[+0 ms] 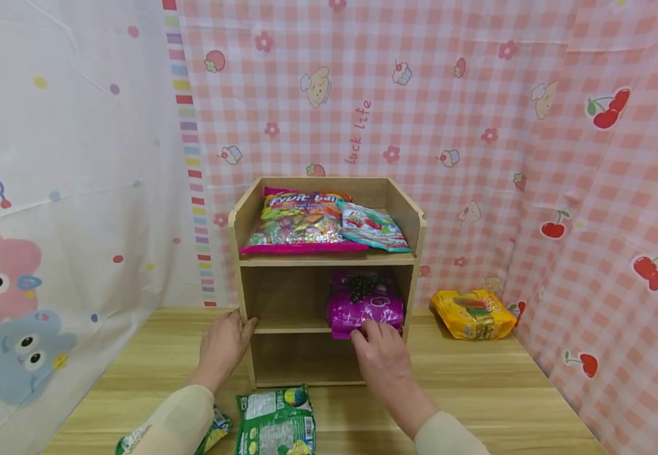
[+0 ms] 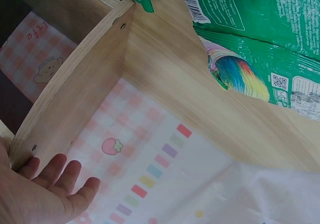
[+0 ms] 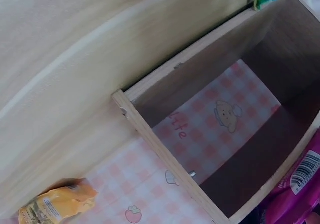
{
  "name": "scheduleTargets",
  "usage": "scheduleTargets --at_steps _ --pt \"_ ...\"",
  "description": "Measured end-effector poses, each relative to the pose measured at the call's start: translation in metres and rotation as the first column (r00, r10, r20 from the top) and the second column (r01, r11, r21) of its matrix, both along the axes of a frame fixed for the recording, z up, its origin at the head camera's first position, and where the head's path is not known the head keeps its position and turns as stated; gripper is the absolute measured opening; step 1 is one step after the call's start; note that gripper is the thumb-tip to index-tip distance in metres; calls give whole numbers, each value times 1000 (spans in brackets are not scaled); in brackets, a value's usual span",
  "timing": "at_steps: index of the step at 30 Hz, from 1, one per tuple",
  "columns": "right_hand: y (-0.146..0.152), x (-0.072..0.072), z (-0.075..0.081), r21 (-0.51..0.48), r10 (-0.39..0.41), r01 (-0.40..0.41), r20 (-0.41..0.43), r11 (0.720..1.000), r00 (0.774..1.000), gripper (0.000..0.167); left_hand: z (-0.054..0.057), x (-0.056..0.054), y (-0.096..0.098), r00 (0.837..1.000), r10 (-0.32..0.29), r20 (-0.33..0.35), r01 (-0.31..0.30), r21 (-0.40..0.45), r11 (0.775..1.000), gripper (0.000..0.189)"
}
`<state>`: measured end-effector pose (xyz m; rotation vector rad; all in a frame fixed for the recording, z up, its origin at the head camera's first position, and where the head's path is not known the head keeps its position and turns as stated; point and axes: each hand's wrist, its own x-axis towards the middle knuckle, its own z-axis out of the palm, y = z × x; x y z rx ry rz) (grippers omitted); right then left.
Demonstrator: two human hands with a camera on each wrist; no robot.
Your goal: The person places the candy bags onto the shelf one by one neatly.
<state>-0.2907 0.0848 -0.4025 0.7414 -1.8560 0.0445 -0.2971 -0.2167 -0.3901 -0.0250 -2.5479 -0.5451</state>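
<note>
Purple bag [image 1: 365, 309] at shelf edge [image 1: 292, 330] — room leftward

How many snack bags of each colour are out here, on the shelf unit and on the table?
Green bags: 2, one partly hidden by the left sleeve
Purple bag: 1
Yellow bag: 1
Pink-edged multicoloured bag: 1
Teal-edged bag: 1
Total: 6 visible

Left hand [image 1: 223, 347]: thumb stood apart from fingers
Right hand [image 1: 382, 357]: fingers were bent, back faced up
Arms [image 1: 178, 417]: both reached forward, sleeved
</note>
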Motion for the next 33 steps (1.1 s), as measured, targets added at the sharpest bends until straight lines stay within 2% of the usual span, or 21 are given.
scheduleTargets --at_steps 8,12,17,24,29,33 --pt "2 1 -11 45 -32 34 -37 998 999 30 0 -1 0 1000 -2 1 2 1 1000 33" --pt "1 0 -14 -15 -39 38 -37 999 999 29 0 -1 0 1000 1 6 -1 3 1000 33" --pt "2 0 -11 -77 -58 61 37 995 998 30 0 -1 1 1000 0 11 0 8 1000 33" --pt "4 1 -12 2 -90 90 99 996 991 27 3 0 1 1000 -3 6 2 9 1000 33" --pt "4 2 -10 39 -94 91 76 995 993 21 2 1 1 1000 1 12 -1 12 1000 33" --pt "2 2 -9 66 -80 77 48 995 996 25 1 2 1 1000 4 18 -4 14 1000 33"
